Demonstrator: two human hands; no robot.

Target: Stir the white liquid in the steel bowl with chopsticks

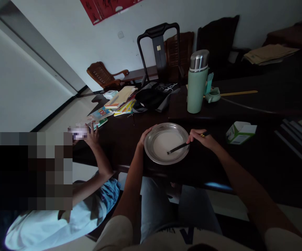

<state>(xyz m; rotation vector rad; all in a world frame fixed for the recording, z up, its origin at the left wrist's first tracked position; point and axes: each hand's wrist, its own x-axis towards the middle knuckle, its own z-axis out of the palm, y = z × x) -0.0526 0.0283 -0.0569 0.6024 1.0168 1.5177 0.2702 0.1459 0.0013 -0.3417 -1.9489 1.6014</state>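
Note:
A round metal plate point(151, 153) holding a pale liquid lies on the dark table point(258, 164) in front of me. My left hand point(145, 135) curls round the plate's left rim. My right hand point(200, 137) is closed on a pair of dark chopsticks point(178, 147), whose tips rest in the liquid near the plate's middle.
A green vacuum flask point(196, 83) stands behind the plate, with a green cup point(213, 94) beside it. A small carton point(240, 132) lies at the right. Books point(119, 103) and a black bag point(151, 97) crowd the far left. Another person point(61, 212) sits at my left, holding something.

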